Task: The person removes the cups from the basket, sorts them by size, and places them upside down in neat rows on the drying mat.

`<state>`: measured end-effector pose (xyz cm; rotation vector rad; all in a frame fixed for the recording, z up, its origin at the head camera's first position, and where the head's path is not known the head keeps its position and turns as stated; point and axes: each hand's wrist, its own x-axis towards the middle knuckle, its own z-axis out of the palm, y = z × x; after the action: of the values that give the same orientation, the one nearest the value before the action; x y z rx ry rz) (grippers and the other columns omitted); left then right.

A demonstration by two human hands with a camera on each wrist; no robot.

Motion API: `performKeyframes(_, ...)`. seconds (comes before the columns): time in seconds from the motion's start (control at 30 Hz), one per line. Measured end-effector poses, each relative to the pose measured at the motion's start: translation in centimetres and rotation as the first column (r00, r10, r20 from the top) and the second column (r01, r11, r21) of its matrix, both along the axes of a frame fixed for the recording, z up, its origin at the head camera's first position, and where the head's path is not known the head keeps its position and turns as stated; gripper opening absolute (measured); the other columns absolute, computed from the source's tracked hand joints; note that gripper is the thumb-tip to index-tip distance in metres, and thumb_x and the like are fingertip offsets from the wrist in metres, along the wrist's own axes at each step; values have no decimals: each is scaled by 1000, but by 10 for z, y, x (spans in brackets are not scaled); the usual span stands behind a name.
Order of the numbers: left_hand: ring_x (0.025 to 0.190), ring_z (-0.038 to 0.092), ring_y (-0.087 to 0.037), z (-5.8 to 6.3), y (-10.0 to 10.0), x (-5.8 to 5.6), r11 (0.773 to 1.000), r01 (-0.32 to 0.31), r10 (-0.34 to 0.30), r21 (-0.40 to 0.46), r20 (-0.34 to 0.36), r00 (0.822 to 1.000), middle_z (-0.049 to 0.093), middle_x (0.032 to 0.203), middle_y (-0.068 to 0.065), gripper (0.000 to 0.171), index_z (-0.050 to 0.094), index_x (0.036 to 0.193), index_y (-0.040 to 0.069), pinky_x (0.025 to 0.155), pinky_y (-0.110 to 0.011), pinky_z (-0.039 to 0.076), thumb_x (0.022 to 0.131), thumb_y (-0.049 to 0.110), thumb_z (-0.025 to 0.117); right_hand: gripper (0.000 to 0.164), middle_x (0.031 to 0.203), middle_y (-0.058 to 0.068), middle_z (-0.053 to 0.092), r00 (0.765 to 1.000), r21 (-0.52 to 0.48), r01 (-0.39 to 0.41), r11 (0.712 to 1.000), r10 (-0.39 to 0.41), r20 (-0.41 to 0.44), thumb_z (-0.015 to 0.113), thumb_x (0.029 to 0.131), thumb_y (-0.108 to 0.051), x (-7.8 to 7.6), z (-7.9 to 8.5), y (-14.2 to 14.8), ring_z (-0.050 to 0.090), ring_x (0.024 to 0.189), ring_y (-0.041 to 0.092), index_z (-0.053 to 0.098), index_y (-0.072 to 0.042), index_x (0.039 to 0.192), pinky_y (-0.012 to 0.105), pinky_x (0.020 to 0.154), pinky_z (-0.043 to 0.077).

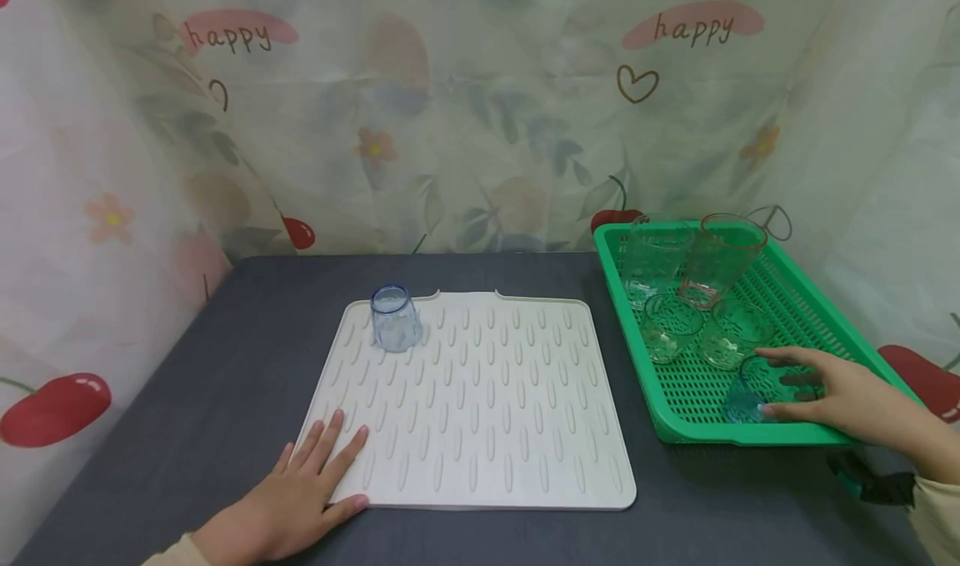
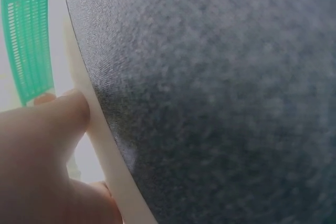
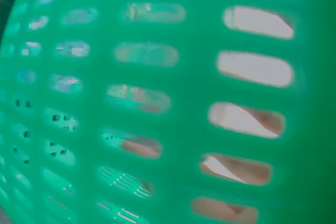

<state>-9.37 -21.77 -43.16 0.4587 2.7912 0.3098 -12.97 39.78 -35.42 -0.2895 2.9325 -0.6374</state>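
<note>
I have a dark grey desk (image 1: 187, 408) in my head view, and up close through the left wrist camera its surface shows a fine, speckled grain. Two things sit directly on it. In the middle I see a white mat (image 1: 480, 399) with rounded corners, wider towards my side, covered in rows of small oblong ridges, its far edge marked by two little points. To the right of it I see a green basket (image 1: 735, 434) with slotted sides, set further back than the mat's near edge, a strip of bare desk running between them.
</note>
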Motion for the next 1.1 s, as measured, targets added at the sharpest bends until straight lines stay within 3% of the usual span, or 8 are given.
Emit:
performKeyframes(0.1,148,10,-40,0,0,-1,1000,-4,4,-16,-4,1000,7,163,-14,87,24,154,28,108,-70,15,85,79,37,82,134,36,43,996,-26,44,999,-46,-72,77,83,-35,4,1,-3,56,106,55,38,4,144,54,72,52)
performKeyframes(0.17,148,10,-40,0,1,-1,1000,-3,3,-23,-1,1000,7,163,-14,86,24,154,28,108,-70,16,85,78,38,82,134,33,43,984,-54,95,994,-102,-147,78,82,-34,9,2,-5,61,102,44,39,1,145,44,69,54)
performKeyframes(0.3,147,11,-43,3,2,-1,1000,8,-8,-17,19,1000,6,163,-15,85,24,155,26,107,-71,15,87,74,42,80,132,28,45,929,-145,178,973,-214,-301,80,80,-30,19,6,-10,54,91,-13,41,-5,146,13,63,46)
performKeyframes(0.4,146,10,-45,5,2,-1,1000,11,-10,-16,40,999,6,162,-17,85,24,155,25,106,-72,14,88,72,43,77,134,13,48,879,-242,198,950,-281,-384,80,81,-23,26,9,-16,36,89,-30,42,-9,146,-1,67,36)
performKeyframes(0.57,146,9,-45,9,2,-2,1000,5,-4,-15,61,998,6,162,-18,86,23,155,24,104,-74,13,87,72,45,73,137,-16,43,823,-359,175,917,-336,-458,75,85,-11,35,14,-26,38,101,-24,40,-18,148,-5,81,29)
performKeyframes(0.67,147,7,-45,11,1,-2,1000,-3,3,1,83,997,5,162,-18,88,23,155,24,103,-76,10,86,73,46,73,143,-13,41,822,-382,159,910,-337,-459,73,86,-9,37,20,-33,37,103,-23,38,-20,149,-5,84,29)
performKeyframes(0.87,145,6,-48,27,0,-8,998,-12,1,66,160,987,10,161,-22,90,26,154,13,104,-75,-1,86,65,55,75,126,-27,45,804,-368,87,926,-283,-523,80,76,-1,41,36,-56,47,100,-20,50,-19,142,-6,82,32)
performKeyframes(1.1,142,22,-48,54,13,-10,984,33,-31,178,-11,999,22,156,-27,83,28,153,11,106,-73,10,90,57,57,81,124,-24,55,782,-361,-51,931,-188,-594,84,63,10,46,55,-89,55,101,-17,57,-13,136,0,82,39)
